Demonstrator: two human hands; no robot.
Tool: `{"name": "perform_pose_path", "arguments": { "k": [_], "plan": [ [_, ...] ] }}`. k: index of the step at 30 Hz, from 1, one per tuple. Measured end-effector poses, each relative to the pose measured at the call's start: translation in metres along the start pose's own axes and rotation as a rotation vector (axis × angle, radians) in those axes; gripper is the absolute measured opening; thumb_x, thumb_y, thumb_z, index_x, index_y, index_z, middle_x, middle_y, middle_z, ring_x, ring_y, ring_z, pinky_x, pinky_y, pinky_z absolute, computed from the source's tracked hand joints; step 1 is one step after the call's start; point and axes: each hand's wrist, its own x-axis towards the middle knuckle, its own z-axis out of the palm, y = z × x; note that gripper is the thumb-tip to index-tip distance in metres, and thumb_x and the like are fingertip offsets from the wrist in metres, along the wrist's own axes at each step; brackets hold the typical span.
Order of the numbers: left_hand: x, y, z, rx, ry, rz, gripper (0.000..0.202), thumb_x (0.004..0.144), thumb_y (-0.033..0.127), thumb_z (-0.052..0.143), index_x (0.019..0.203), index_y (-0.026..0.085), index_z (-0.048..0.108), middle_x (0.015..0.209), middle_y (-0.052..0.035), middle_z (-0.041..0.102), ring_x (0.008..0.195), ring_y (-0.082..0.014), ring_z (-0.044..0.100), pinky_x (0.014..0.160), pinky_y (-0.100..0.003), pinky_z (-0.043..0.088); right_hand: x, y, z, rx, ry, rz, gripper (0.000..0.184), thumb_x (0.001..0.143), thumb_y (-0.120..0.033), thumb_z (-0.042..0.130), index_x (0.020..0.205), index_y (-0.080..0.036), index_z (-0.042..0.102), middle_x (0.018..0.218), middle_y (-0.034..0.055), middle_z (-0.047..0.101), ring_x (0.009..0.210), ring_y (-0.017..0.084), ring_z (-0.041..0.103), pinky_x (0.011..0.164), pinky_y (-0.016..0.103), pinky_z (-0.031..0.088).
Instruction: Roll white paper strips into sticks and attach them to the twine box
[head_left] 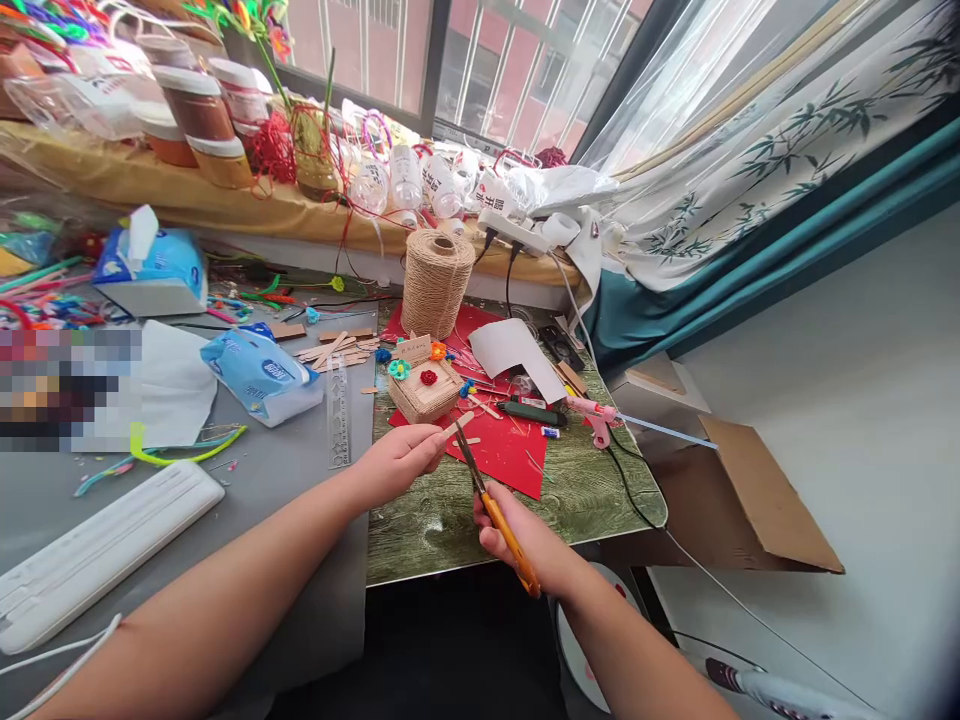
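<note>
Between the thumb and fingers of my left hand [409, 462] is a wooden craft stick [460, 424], its free end pointing up and right. My right hand [517, 538] grips orange-handled scissors [501, 528]. The scissor blades reach up to the stick; whether they touch it I cannot tell. Just beyond my hands a twine-covered box [425, 396] stands on a red sheet [510, 462]. It carries a red flower [428, 377], a teal flower [400, 370], an orange flower [438, 351] and a small lettered sign [413, 347].
Behind the box stands a big twine spool [437, 284]. A pink glue gun [596, 415] lies right, its cord trailing over the table edge. Loose craft sticks [341, 350], a clear ruler [339, 415] and a blue tissue pack [261, 374] lie left. A cardboard box [772, 500] is beside the table.
</note>
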Motion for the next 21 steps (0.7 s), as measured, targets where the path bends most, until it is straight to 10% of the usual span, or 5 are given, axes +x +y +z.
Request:
{"name": "perform_pose_path", "arguments": {
  "k": [21],
  "plan": [
    [-0.0009, 0.0058, -0.0074, 0.193, -0.089, -0.082, 0.049, 0.1, 0.057, 0.039, 0.07, 0.019, 0.046, 0.064, 0.0027, 0.048, 0.061, -0.0127, 0.041, 0.058, -0.025, 0.033, 0.0087, -0.0011, 0.0066, -0.082, 0.033, 0.083, 0.057, 0.087, -0.077, 0.054, 0.103, -0.022, 0.052, 0.087, 0.0016, 0.051, 0.074, 0.016, 0.043, 0.066, 0.028, 0.04]
  ]
}}
